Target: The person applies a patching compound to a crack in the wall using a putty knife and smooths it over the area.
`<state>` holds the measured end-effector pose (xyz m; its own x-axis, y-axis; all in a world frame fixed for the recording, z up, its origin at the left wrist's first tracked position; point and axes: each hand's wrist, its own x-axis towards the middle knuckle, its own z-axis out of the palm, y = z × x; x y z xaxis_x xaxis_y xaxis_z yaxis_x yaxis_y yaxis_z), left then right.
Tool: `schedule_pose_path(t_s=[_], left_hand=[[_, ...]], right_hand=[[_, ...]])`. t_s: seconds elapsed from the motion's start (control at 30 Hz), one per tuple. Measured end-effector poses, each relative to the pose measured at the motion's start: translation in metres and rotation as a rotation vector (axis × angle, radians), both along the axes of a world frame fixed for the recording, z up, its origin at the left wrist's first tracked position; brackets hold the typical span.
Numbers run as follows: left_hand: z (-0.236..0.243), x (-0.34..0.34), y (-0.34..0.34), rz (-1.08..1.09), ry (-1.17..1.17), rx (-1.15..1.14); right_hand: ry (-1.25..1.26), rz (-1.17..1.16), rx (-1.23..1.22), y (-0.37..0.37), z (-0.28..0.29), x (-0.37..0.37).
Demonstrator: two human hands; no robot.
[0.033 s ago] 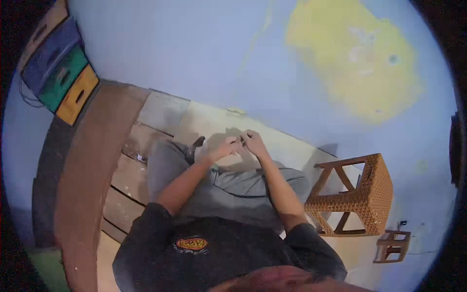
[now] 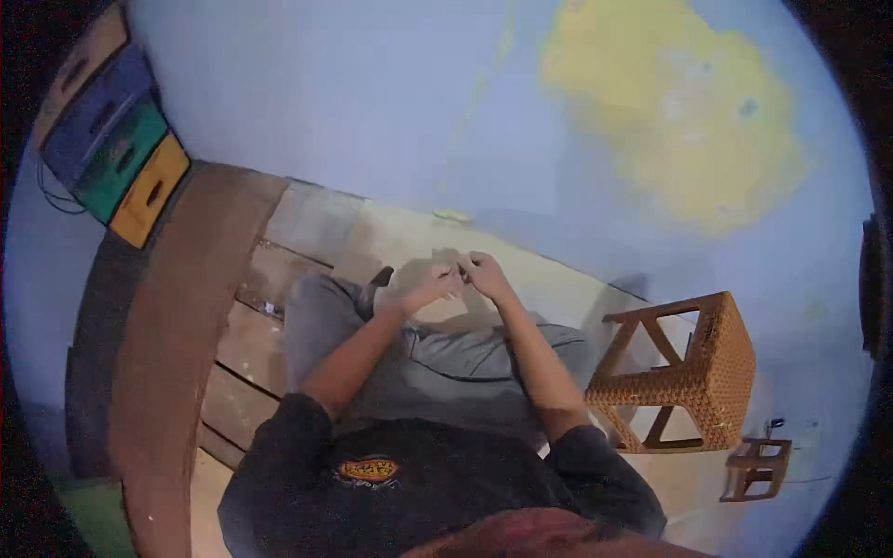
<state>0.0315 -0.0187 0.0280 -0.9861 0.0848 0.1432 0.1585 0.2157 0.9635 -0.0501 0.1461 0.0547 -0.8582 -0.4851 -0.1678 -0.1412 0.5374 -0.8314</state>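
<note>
My left hand (image 2: 428,289) and my right hand (image 2: 485,276) meet in front of my crossed legs, in grey trousers (image 2: 446,352). Both sets of fingers are drawn in close, fingertips almost touching. A small dark spot shows between them, too small and blurred to name. Beneath the hands lies a pale, light-coloured surface (image 2: 456,318); whether it is a sheet or something else, I cannot tell. A dark, narrow shape (image 2: 382,276) sticks up to the left of my left hand, next to my knee.
A brown woven stool (image 2: 688,372) lies on its side to my right, with a smaller brown frame (image 2: 755,470) beyond it. Coloured drawers (image 2: 149,195) stand at the far left. Ahead rises a bluish wall (image 2: 326,93) with a yellow patch. Brown floor boards (image 2: 244,391) run at left.
The whole view has tilted very slightly. My hands stay together in the same place, with hardly any finger movement to be seen.
</note>
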Motion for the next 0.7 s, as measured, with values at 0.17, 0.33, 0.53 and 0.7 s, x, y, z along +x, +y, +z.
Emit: schedule_pose_path(t_s=[0.17, 0.33, 0.53, 0.7], left_hand=[[-0.074, -0.021, -0.020, 0.297, -0.313, -0.198], [-0.076, -0.033, -0.008, 0.306, -0.496, -0.123], [-0.037, -0.086, -0.015, 0.191, -0.567, 0.349], [-0.046, -0.158, -0.039, 0.571, -0.491, 0.613]], right_hand=[[-0.094, 0.106, -0.003, -0.016, 0.015, -0.002], [0.135, 0.289, 0.412, 0.011, -0.019, -0.006], [0.094, 0.357, 0.573, 0.013, -0.028, -0.011], [0.129, 0.276, 0.474, 0.006, -0.038, -0.017]])
